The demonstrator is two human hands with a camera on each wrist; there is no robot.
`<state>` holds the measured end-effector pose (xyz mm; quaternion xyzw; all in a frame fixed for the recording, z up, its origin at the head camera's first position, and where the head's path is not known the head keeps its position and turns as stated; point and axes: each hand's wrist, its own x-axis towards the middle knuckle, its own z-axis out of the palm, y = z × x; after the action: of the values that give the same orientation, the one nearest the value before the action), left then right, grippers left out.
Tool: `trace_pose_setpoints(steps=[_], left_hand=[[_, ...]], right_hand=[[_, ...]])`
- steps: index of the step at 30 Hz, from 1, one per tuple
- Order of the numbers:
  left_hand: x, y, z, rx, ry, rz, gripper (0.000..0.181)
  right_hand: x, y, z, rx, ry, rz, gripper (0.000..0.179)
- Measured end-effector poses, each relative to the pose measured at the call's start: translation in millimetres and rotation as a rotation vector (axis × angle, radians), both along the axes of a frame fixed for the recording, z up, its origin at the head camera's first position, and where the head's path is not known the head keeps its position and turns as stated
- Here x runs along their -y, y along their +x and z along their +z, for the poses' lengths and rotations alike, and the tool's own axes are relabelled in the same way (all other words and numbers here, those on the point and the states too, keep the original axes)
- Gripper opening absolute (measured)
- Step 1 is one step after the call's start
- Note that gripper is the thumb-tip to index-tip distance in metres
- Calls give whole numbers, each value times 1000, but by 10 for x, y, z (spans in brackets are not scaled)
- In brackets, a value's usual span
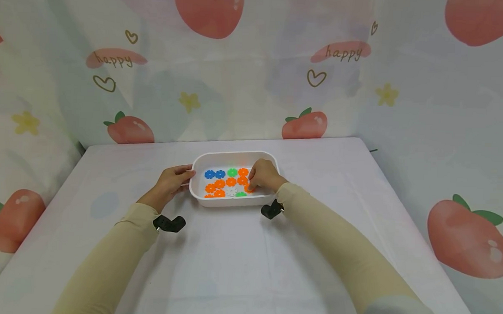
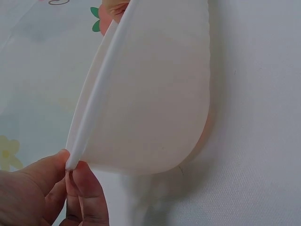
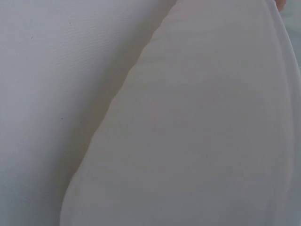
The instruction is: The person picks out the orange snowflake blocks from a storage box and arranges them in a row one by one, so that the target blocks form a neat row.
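Observation:
A white plastic tray [image 1: 229, 203] stands on the table, with blue, green, orange and white snowflake-shaped building discs lying flat inside. My left hand [image 1: 170, 184] pinches the tray's left rim between thumb and fingers; the left wrist view shows that grip on the rim [image 2: 74, 157] closely. Over the tray's right end reaches my right hand [image 1: 267, 176], its fingers bent down and pinching an orange snowflake disc [image 1: 248, 189]. The fingertips partly cover this disc. In the right wrist view the tray's outer wall [image 3: 197, 122] fills most of the picture, and the right hand's hold is hidden.
Two blue discs [image 1: 215, 174] lie at the tray's back left, and a green disc [image 1: 232, 172] is near the back middle. A white cloth covers the table [image 1: 214, 266]. Behind it hangs a fruit-patterned curtain [image 1: 237, 82]. Each wrist wears a black camera mount [image 1: 168, 224].

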<state>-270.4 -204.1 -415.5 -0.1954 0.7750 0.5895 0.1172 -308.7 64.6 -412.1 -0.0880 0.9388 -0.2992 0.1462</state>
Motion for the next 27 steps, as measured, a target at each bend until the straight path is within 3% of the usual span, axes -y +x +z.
trace_pose_setpoints(steps=[17, 27], left_hand=[[-38, 13, 34, 3, 40, -2, 50], [-27, 4, 38, 45, 67, 15, 51]], right_hand=[[19, -86, 175, 178, 69, -41, 21], [-38, -75, 406, 284, -28, -37, 27]])
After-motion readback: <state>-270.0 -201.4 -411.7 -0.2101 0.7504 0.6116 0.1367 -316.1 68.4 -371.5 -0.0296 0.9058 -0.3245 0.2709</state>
